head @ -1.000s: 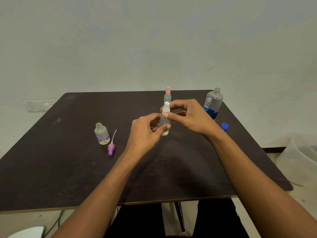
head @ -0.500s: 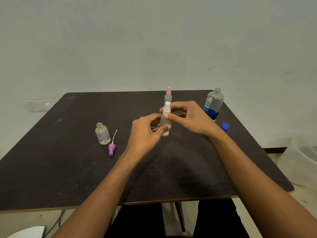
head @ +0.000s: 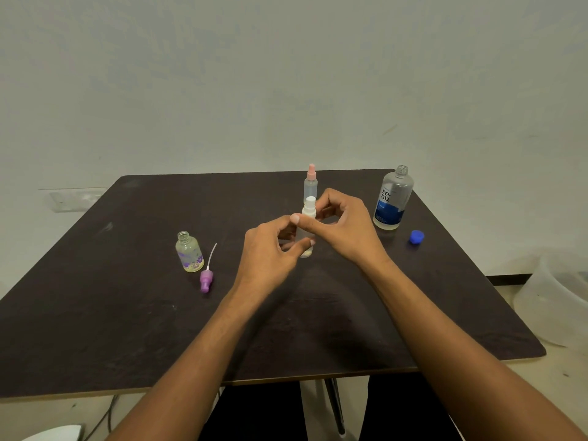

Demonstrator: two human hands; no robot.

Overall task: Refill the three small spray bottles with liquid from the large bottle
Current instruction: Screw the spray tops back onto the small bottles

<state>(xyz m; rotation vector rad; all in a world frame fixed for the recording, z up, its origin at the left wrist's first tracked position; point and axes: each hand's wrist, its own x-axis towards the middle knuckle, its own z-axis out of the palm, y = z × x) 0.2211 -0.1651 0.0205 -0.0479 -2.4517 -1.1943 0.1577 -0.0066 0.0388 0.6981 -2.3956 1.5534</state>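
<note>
At the middle of the dark counter the white-topped spray bottle stands upright between both hands. The left hand curls its fingers and thumb round the lower body, and the right hand pinches the neck just under the white top. Whether the base touches the counter cannot be told. Just behind stands the pink-topped spray bottle, capped. To the right, near the far edge, the large bottle stands open, its blue cap lying beside it. Well to the left stands the flowered bottle, uncapped — its purple spray head lies just beside it.
</note>
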